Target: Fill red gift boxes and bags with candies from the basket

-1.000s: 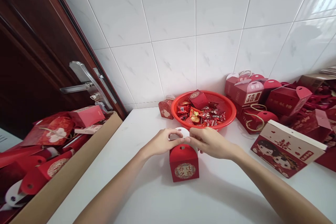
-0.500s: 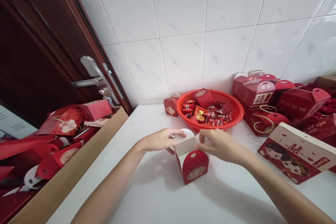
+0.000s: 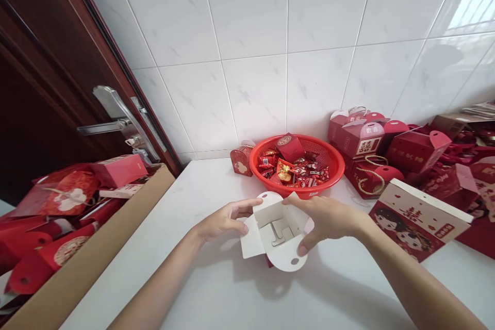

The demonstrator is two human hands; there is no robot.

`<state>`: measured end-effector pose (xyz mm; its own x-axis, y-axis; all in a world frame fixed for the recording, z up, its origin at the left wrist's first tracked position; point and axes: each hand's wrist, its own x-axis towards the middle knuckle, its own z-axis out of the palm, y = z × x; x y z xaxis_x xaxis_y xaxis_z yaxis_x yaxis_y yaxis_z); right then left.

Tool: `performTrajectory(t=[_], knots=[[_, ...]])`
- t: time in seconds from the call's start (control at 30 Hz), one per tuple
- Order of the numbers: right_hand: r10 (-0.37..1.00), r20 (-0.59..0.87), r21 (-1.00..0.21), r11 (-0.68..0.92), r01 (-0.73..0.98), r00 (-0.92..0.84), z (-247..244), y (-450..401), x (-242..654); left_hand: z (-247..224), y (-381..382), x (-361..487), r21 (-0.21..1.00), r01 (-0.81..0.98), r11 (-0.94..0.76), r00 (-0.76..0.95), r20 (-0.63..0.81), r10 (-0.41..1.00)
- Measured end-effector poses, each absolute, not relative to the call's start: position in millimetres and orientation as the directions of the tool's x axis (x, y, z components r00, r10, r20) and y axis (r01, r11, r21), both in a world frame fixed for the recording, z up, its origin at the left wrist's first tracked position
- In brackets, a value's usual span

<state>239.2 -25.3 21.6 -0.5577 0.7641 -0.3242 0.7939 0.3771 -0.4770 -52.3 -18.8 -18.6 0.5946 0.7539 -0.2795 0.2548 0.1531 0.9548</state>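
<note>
A small red box with a white inside [image 3: 279,229] stands on the white table, its flaps spread outward and its interior visible. My left hand [image 3: 228,220] grips the left side of this box, thumb on the side flap and fingers behind. On the other side, my right hand [image 3: 327,220] holds the right edge, with the thumb on the near rounded flap and the fingers at the back corner. Just behind the box is a red plastic basket [image 3: 336,165] with red-wrapped candies [image 3: 299,171] and a small closed red box [image 3: 290,147] in it.
A small red box [image 3: 243,160] stands left of the basket. Stacked red boxes [image 3: 358,139] and a beige-and-red box [image 3: 419,219] are at the right. A cardboard carton [image 3: 116,232] of red packaging lies left, near the door [image 3: 46,62]. Behind is a tiled wall [image 3: 255,93].
The box's flaps have been folded outward, so its inside now shows. My right thumb has moved onto the near flap. The view has shifted slightly to the right.
</note>
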Motion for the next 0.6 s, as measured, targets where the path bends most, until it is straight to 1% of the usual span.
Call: performTrajectory(t=[0.1,0.2,0.27,0.33,0.43,0.5,0.53,0.57,0.6], knots=[[0.725,-0.354,-0.532,0.363,0.765,-0.591,19.5,-14.6,247.2,-31.8,-15.0,-54.2,0.961,0.238,0.144,0.585,-0.260,0.768],[0.636,-0.372,-0.632,0.360,0.686,-0.677,25.5,-8.2,260.0,-32.2,-11.6,-58.1,0.955,0.276,0.110,0.601,-0.261,0.756],[0.616,-0.307,-0.680,0.391,0.620,-0.726,33.7,-6.9,270.3,-20.7,-8.3,-60.9,0.945,0.324,0.033,0.627,-0.241,0.741],[0.675,-0.175,-0.700,0.427,0.573,-0.717,41.9,-4.7,280.0,-1.3,-1.3,-61.2,0.931,0.357,-0.072,0.643,-0.189,0.742],[0.840,0.045,-0.705,0.411,0.578,-0.541,46.3,8.7,288.4,31.8,20.9,-48.8,0.885,0.402,-0.233,0.607,-0.068,0.791],[0.911,0.119,-0.706,0.357,0.612,-0.395,41.1,25.7,287.0,48.4,42.9,-29.7,0.817,0.467,-0.339,0.571,0.015,0.821],[0.936,0.121,-0.699,0.318,0.640,-0.332,36.4,35.5,284.4,53.7,54.6,-17.6,0.762,0.520,-0.386,0.574,0.023,0.819],[0.954,0.102,-0.680,0.275,0.680,-0.283,31.0,45.4,280.8,57.0,65.9,-4.6,0.674,0.597,-0.435,0.585,0.006,0.811],[0.964,0.078,-0.646,0.244,0.724,-0.256,25.4,54.5,276.7,58.2,76.1,8.6,0.551,0.691,-0.468,0.584,-0.044,0.811]])
